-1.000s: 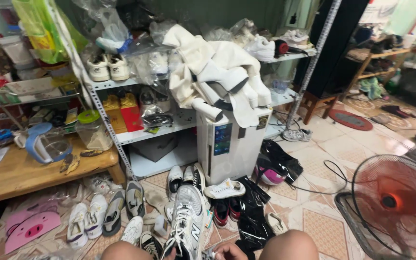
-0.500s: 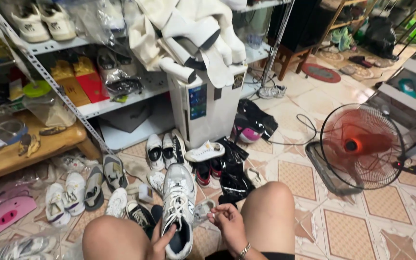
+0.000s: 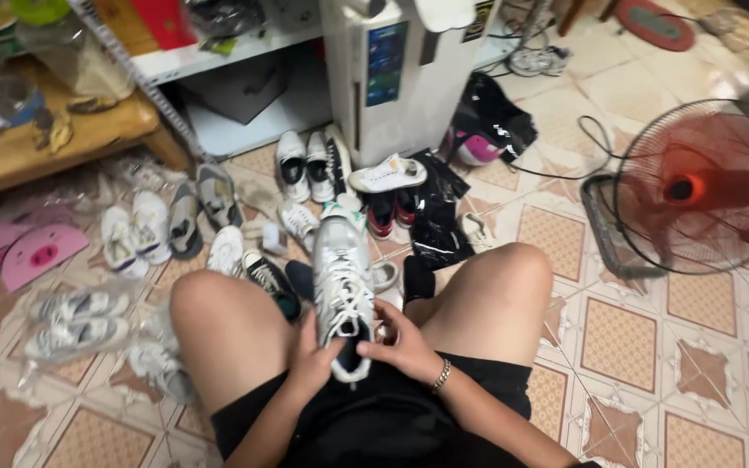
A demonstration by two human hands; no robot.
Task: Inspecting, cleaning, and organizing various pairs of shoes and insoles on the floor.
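A white and grey sneaker (image 3: 341, 277) with white laces lies between my bare knees, toe pointing away from me. My left hand (image 3: 309, 364) grips its heel end from the left side. My right hand (image 3: 403, 347), with a bead bracelet on the wrist, holds the heel from the right, fingers curled against the shoe's opening. I sit on the tiled floor in black shorts.
Several pairs of sneakers (image 3: 305, 165) lie scattered on the floor ahead. A white appliance (image 3: 392, 78) stands behind them. A red floor fan (image 3: 695, 186) sits at the right, its cable trailing. A wooden bench (image 3: 54, 143) and pink slippers (image 3: 36, 251) are at the left.
The view has tilted further down and come closer. Both hands have closed around the sneaker's heel; the shelves with hanging clothes have left the top of the view.
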